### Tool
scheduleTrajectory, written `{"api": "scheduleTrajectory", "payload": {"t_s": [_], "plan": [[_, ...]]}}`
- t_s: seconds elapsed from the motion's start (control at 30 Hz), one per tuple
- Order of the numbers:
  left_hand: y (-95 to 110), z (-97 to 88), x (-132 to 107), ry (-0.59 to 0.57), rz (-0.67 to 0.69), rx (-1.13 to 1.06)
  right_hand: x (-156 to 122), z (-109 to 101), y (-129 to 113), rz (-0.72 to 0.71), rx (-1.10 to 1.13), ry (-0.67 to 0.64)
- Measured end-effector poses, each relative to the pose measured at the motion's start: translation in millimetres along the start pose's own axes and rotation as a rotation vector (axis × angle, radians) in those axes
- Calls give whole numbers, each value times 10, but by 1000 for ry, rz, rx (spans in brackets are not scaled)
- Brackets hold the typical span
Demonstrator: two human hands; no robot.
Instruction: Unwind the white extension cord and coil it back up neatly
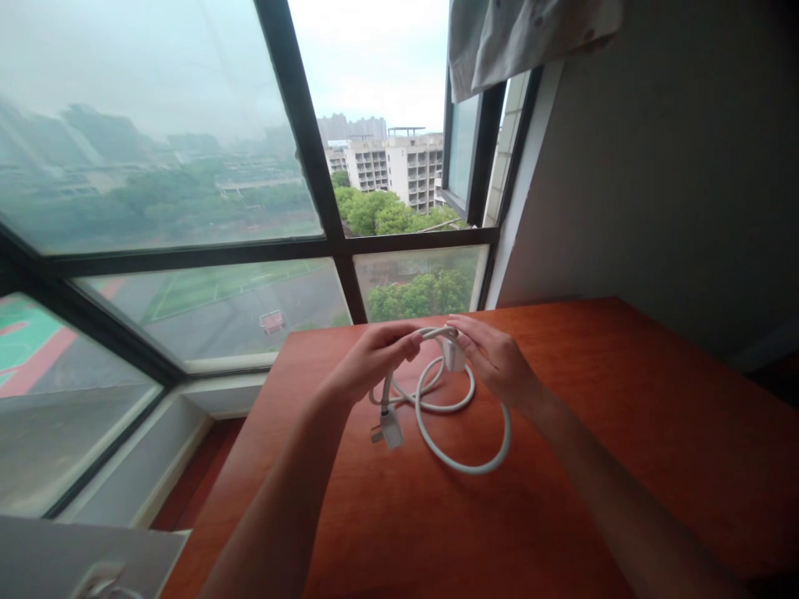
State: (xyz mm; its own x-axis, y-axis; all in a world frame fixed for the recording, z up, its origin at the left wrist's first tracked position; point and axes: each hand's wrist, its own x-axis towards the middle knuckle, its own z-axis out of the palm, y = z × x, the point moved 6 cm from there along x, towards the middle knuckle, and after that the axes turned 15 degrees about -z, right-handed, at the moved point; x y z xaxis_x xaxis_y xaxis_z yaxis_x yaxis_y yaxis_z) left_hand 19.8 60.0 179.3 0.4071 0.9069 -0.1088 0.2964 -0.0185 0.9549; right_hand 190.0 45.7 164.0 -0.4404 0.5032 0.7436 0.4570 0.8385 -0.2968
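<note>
A white power cord [465, 467] hangs in loose loops between my hands, over the reddish-brown table [562, 499]. My left hand [378, 358] is closed on a stretch of the cord, thumb and fingers pinching it. Below that hand dangles the cord's plug [391, 428], its prongs pointing left. My right hand [496, 358] pinches the cord at its other end, where a white connector block [454, 356] sits against the fingers. Some of the loops appear to rest on the tabletop or just above it; I cannot tell which.
Large dark-framed windows [337, 245] stand behind and left of the table, one pane swung outward. A pale curtain [530, 37] hangs at the top right. A grey wall [637, 183] borders the table's right side. A white surface [93, 557] shows at lower left.
</note>
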Motion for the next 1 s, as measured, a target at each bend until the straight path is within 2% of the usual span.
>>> {"api": "scheduleTrajectory", "payload": {"t_s": [0.1, 0.2, 0.3, 0.4, 0.6, 0.8, 1.0], "plan": [[-58, -55, 60, 109, -61, -116, -24, 163, 24, 106, 163, -119], [-66, -119, 81, 184, -53, -153, -92, 280, 85, 256, 346, -170], [-77, -117, 70, 117, -60, -118, -144, 390, 105, 318, 643, -177], [-100, -96, 34, 32, -63, -141, -175, 455, 103, 327, 807, -140], [-164, -110, -36, 9, -75, -153, -252, 480, 91, 313, 928, -96], [-209, -182, -129, 18, -39, -138, -413, 450, 280, 473, 924, -24], [-305, -257, -143, -35, -121, -83, -511, 431, 325, 485, 980, -45]]}}
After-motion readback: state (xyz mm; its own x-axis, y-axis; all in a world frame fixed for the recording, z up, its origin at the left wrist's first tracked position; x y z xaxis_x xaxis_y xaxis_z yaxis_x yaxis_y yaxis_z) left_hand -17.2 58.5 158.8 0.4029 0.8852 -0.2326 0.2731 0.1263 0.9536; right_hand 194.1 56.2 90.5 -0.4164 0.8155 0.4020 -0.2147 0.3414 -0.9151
